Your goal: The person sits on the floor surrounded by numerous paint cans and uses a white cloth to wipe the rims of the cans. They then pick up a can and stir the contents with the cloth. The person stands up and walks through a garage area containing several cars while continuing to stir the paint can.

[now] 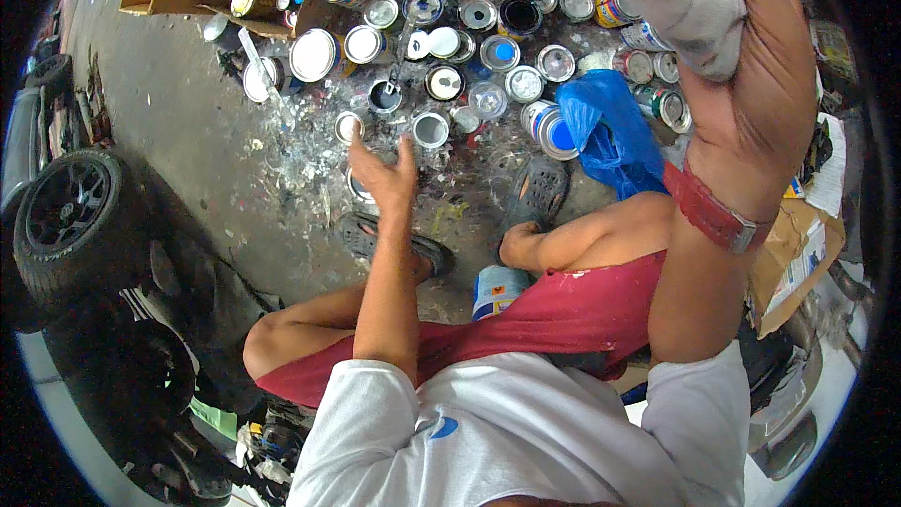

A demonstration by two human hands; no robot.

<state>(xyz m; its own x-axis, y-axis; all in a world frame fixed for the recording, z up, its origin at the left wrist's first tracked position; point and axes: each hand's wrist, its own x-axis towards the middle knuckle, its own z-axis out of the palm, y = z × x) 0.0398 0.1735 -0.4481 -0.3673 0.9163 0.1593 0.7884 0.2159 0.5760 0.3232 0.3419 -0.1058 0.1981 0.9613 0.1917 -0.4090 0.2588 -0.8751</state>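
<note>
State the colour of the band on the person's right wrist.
Red; the band shows best in the head view, the only one.

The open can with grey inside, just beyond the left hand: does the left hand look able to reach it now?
Probably yes: the left hand looks empty and open, and nothing visible stands between it and the grey can.
</note>
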